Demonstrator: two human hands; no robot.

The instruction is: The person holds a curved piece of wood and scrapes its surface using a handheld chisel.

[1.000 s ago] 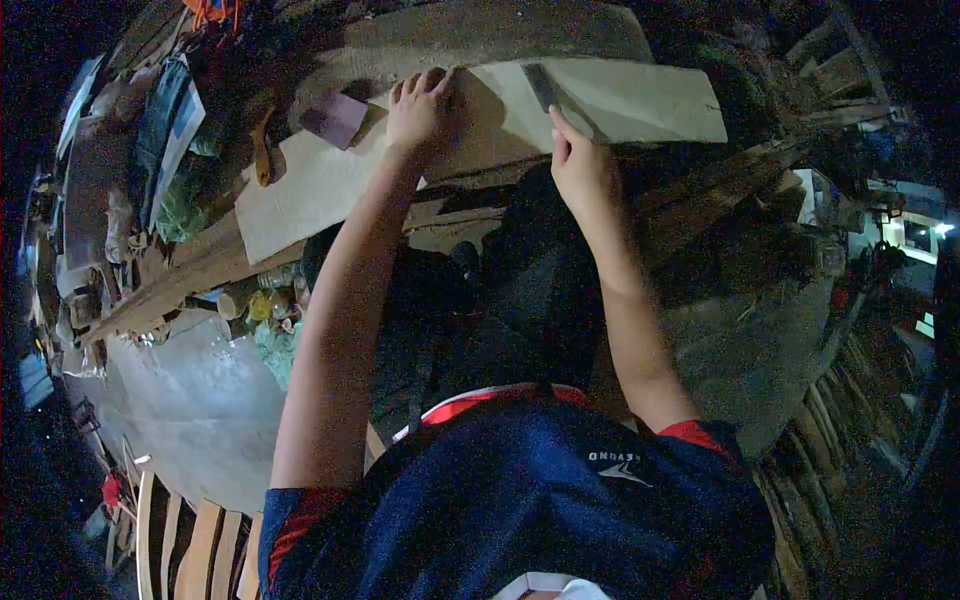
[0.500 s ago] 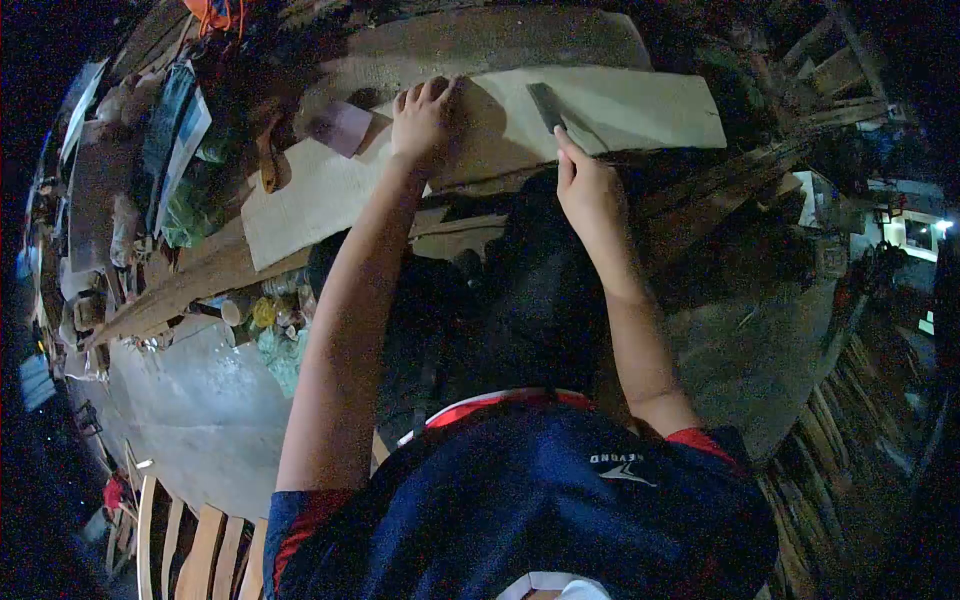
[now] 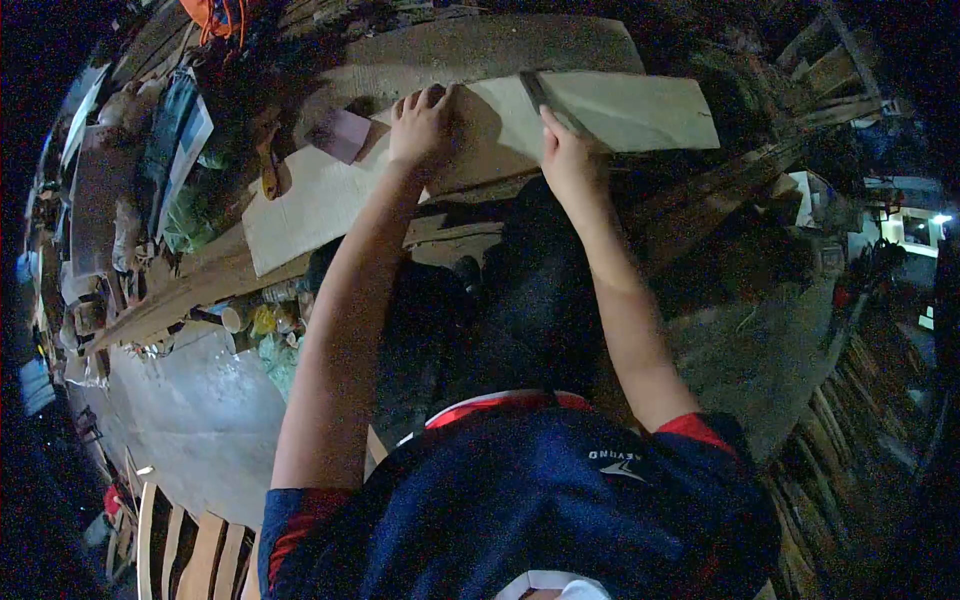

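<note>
A long pale board lies across the bench in front of me. My left hand rests on its middle with the fingers stretched out, holding nothing. My right hand grips a flat grey blade-like tool, the index finger laid along it. The blade points away from me over the board, right of my left hand; its exact kind is unclear in the dim light. A small pinkish-purple square sheet lies at the board's far edge, left of my left hand.
Behind the pale board is a wider brown board. A brown-handled tool lies to the left, near bags and clutter. Wooden slats stand at the lower left, and more wood strips at the right.
My right hand and the grey blade have moved left and slightly away from me across the board. My left hand stays nearly in place on the board.
</note>
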